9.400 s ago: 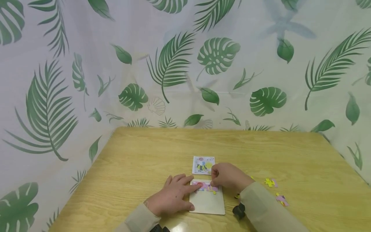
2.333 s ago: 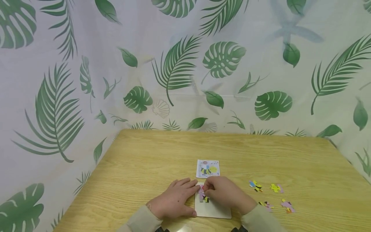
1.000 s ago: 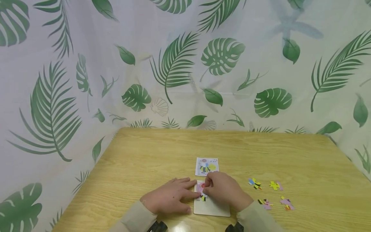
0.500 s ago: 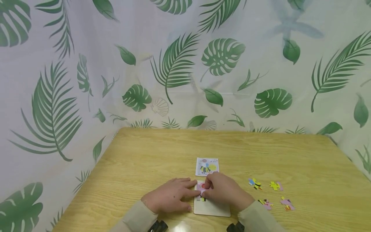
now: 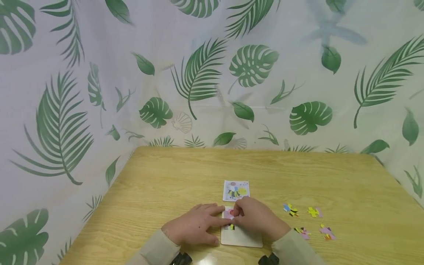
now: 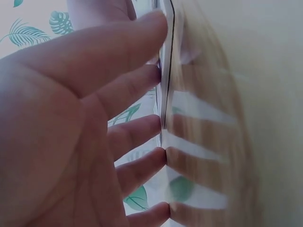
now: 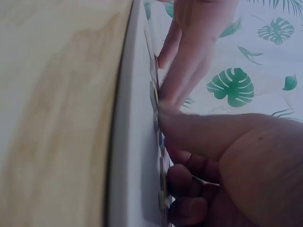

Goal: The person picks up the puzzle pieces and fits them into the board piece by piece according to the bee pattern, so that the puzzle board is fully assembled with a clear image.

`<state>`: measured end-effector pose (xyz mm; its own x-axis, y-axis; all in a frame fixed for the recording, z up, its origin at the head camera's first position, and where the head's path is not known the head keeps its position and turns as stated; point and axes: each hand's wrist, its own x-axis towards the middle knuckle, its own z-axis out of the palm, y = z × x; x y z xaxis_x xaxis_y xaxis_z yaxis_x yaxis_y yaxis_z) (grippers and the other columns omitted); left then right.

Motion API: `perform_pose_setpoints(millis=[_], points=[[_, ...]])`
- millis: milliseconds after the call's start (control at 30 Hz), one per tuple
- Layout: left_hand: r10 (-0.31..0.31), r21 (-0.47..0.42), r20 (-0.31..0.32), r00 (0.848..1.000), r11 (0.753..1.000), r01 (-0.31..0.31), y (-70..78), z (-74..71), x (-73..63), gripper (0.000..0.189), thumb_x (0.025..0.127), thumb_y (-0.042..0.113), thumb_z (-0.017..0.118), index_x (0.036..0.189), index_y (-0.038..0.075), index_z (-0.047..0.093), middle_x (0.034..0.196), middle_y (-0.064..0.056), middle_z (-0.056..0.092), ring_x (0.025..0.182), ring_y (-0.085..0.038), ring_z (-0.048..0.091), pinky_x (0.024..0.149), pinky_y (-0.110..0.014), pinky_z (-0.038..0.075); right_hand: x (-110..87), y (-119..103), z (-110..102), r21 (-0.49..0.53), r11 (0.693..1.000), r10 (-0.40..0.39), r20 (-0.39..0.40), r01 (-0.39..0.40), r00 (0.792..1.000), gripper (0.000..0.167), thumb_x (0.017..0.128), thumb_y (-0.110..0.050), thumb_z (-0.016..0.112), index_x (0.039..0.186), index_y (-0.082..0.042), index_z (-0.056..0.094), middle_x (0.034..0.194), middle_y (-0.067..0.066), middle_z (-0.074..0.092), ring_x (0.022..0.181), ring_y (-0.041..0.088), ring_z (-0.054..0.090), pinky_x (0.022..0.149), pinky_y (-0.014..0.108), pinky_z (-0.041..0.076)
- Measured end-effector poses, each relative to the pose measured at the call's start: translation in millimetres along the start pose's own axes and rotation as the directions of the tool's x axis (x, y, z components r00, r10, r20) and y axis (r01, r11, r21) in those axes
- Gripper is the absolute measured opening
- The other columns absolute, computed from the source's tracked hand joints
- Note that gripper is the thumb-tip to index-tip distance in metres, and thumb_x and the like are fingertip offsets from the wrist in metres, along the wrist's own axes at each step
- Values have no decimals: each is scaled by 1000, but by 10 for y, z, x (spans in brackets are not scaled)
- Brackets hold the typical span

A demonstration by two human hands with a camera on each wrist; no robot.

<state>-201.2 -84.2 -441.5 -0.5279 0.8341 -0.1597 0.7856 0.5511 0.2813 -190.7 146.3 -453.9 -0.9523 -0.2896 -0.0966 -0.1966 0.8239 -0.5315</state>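
Note:
A pale puzzle tray (image 5: 241, 240) lies flat on the table, with joined pink jigsaw pieces (image 5: 229, 213) along its upper left. My left hand (image 5: 197, 225) rests at the tray's left side with spread fingers, its index finger reaching across the pieces. In the left wrist view, the straight fingertips (image 6: 163, 156) touch the surface. Over the tray's upper right, my right hand (image 5: 256, 219) has bent fingers and pinches a jigsaw piece at the joined ones; the hand hides most of that piece. The right wrist view shows its thumb (image 7: 199, 135) against thin pieces on the tray (image 7: 135, 142).
A printed bee picture card (image 5: 236, 190) lies just beyond the tray. To the right are several loose jigsaw pieces, including a blue and yellow piece (image 5: 290, 209) and a pink and orange piece (image 5: 327, 232). A leaf-patterned curtain (image 5: 202, 110) hangs behind the table (image 5: 179, 165).
Since the oldest frame, a black and yellow piece has appeared below the pink ones, and my right hand has shifted left relative to the tray. Lately my left index finger has slid slightly right.

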Motion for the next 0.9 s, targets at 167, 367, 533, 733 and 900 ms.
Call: perform_pose_setpoints(millis=[167,367,533,733,900], points=[[-2,22,-6,1000,1000,3,5,13,2,62,96,48,65,153,34,47,162,-3,32,148,-26,30,117,-50,27,12,21,14,9,1000,-10,-2,10,1000,19,87,-16,79,80,-18,62,78,-5,56,72,15,51,67,37,44],[-1,25,-7,1000,1000,1,-11,25,6,63,95,50,66,153,34,47,163,-3,32,148,-25,30,117,-51,27,15,13,3,7,1000,-11,3,11,1000,19,87,-16,79,79,-19,62,76,-5,56,71,14,51,67,37,44],[2,-8,7,1000,1000,-1,-32,3,4,65,95,50,66,154,34,45,164,-2,28,149,-28,26,118,-52,25,24,44,-22,24,999,-27,0,27,1000,17,88,-17,78,80,-21,64,75,-6,56,71,14,51,66,36,44],[-12,-40,22,1000,999,13,-25,-16,2,65,94,48,67,154,36,44,165,-1,26,150,-28,24,119,-52,22,30,143,-69,64,995,-74,-12,75,997,13,90,-17,73,83,-23,66,75,-9,58,71,13,53,67,35,45],[-22,-63,37,999,998,24,-9,7,-6,65,94,48,67,154,38,43,166,1,24,151,-27,23,120,-51,20,0,243,-103,95,995,-36,-4,36,999,10,91,-19,74,86,-24,67,80,-9,60,75,13,54,70,36,46]])
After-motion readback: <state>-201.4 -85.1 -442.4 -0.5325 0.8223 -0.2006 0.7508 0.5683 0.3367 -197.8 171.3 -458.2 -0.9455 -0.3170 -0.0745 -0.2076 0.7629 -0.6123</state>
